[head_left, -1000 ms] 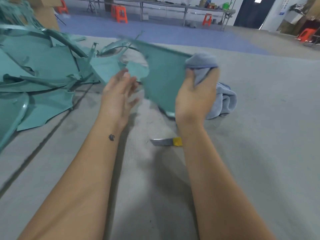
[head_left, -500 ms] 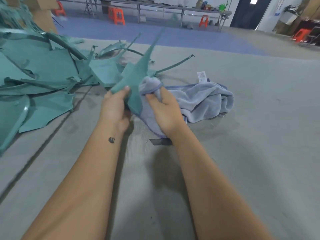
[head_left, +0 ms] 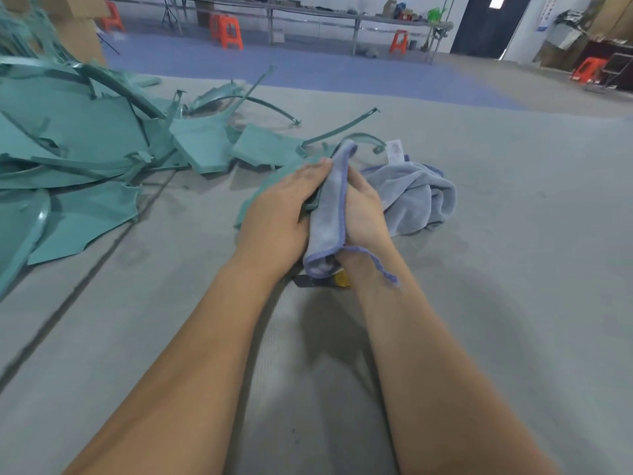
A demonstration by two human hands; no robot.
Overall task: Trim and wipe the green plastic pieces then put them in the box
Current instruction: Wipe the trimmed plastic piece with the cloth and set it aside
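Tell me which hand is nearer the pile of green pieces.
Left. The left hand lies just right of the pile of green pieces; the right hand is farther right, behind the cloth.

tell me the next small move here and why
Probably draw the cloth along the green piece to wipe it. The right hand grips the cloth folded over the piece's edge while the left hand holds the piece, so a wiping stroke looks ready.
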